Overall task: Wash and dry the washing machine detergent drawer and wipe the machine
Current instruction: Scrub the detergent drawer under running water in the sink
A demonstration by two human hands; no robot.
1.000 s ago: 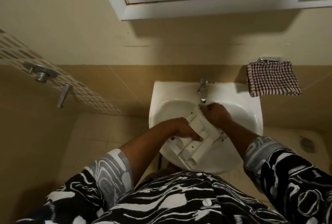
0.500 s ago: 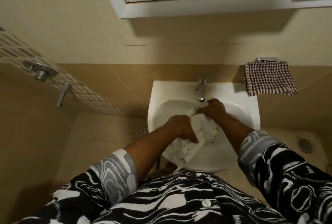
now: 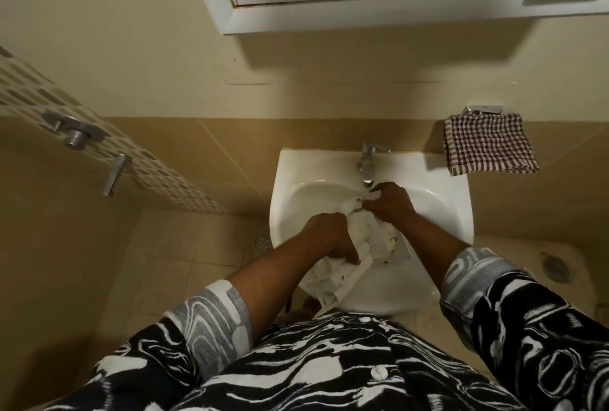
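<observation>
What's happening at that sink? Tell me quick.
A person holds a white plastic detergent drawer over the white ceramic sink, under the chrome tap. The left hand grips its near part. The right hand grips the far end, nearest the tap. A maroon-checked cloth hangs untouched to the right, so drying has not begun.

This is a small home bathroom. A white ceramic washbasin (image 3: 286,173) is fixed to the wall, with 1 chrome tap (image 3: 367,168) at its back edge. Above it hangs a white-framed mirror (image 3: 379,11). A checked cloth (image 3: 487,143) hangs from a metal holder (image 3: 482,109) just right of the basin. The lower wall is clad in tan tiles (image 3: 197,153), and a mosaic strip (image 3: 99,133) on the left carries a metal valve (image 3: 74,133) and a lever handle (image 3: 115,173). The tiled floor (image 3: 184,245) has a round drain (image 3: 262,241) beside the basin.
</observation>
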